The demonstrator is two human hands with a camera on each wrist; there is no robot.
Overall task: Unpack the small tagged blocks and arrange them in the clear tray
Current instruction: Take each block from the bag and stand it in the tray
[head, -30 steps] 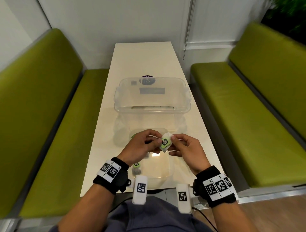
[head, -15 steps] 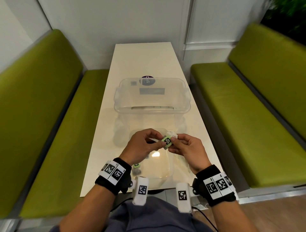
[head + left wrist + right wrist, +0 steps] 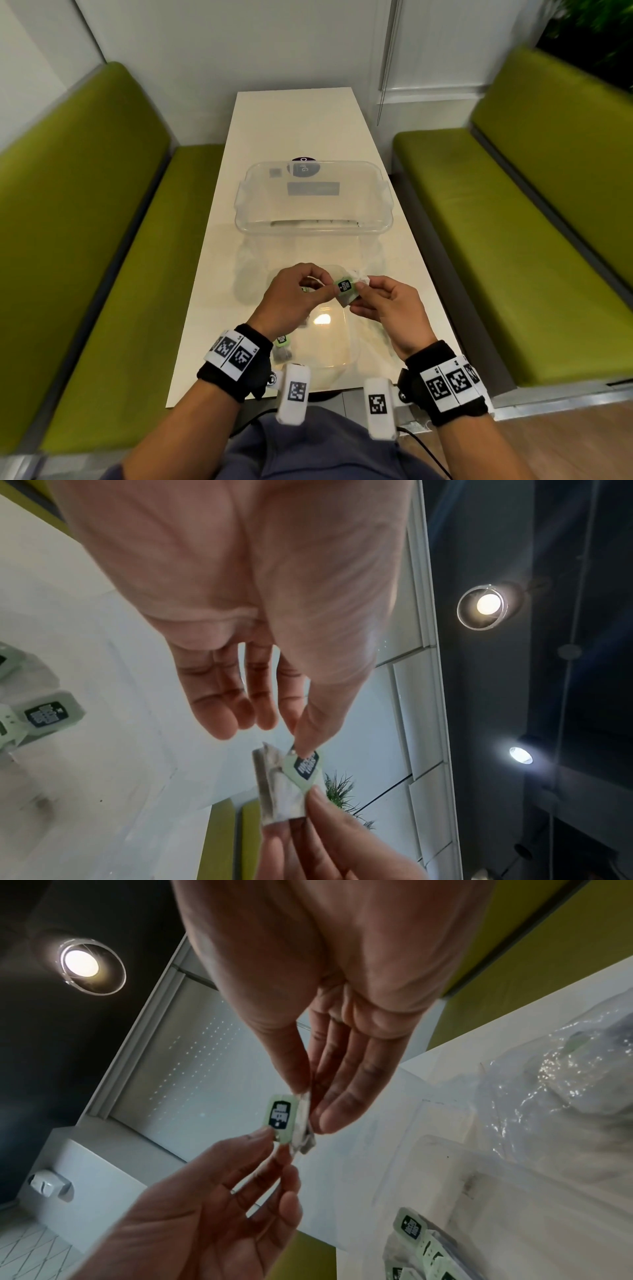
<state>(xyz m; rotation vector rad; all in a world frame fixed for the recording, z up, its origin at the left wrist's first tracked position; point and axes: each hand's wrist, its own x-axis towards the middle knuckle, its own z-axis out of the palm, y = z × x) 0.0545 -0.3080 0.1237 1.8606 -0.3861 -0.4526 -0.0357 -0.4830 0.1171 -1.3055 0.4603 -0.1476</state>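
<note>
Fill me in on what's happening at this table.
A person sits at a white table, unpacking small tagged items. Both hands hold one up over a shallow clear tray: the left hand pinches its green tag, the right hand pinches the pale packet behind it. Another tagged piece lies at the tray's left edge. A large clear bin stands farther back.

Both hands (image 3: 342, 301) pinch one tagged block (image 3: 346, 287).
</note>
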